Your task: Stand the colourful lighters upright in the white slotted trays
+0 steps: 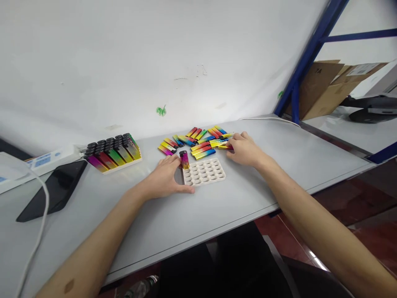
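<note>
A white tray with rows of slots (204, 180) lies on the table before me. One purple-and-yellow lighter (185, 160) stands upright in its back left corner slot. My left hand (166, 176) steadies the tray at its left side, thumb along the front corner and fingers beside the standing lighter. Behind the tray several shiny multicoloured lighters (201, 145) lie loose on their sides. At the right end of that pile, my right hand (243, 149) has its fingertips closed on a lighter (230, 147), which they partly hide.
A full tray of upright lighters (113, 152) stands at the left, by a white power strip (54, 159). A black phone (54, 192) and a white cable (45, 207) lie nearer. Cardboard boxes (328, 91) sit behind the blue frame (297, 70) at the right.
</note>
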The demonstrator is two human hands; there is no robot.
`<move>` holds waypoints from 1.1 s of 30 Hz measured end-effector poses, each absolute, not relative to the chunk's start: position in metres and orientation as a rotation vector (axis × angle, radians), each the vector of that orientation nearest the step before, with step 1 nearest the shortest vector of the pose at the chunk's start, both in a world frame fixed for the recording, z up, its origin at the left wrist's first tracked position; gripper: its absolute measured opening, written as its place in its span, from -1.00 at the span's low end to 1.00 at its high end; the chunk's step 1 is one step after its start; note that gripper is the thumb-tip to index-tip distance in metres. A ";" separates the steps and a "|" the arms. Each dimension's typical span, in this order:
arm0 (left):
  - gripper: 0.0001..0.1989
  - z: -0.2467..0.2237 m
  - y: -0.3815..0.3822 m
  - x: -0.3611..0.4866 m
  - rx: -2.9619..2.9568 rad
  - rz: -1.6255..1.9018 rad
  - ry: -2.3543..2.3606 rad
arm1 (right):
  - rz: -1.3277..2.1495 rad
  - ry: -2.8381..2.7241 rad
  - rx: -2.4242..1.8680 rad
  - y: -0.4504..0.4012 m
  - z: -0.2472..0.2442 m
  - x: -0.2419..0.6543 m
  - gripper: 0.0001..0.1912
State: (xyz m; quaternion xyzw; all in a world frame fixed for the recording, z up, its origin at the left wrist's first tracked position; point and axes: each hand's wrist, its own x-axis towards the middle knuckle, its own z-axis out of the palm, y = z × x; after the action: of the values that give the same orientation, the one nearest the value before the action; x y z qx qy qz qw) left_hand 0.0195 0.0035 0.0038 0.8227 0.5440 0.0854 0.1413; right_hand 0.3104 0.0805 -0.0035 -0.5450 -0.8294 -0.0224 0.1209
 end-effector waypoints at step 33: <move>-0.14 0.007 0.002 0.018 2.371 0.218 1.594 | 1.444 -1.125 -1.051 0.068 0.013 0.279 -0.89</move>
State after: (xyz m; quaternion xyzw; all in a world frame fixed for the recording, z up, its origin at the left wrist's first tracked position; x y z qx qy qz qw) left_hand 0.0180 0.0024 0.0069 0.8195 0.5511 0.0754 0.1378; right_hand 0.2793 0.0682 0.0133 -0.4332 -0.4638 0.5951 0.4930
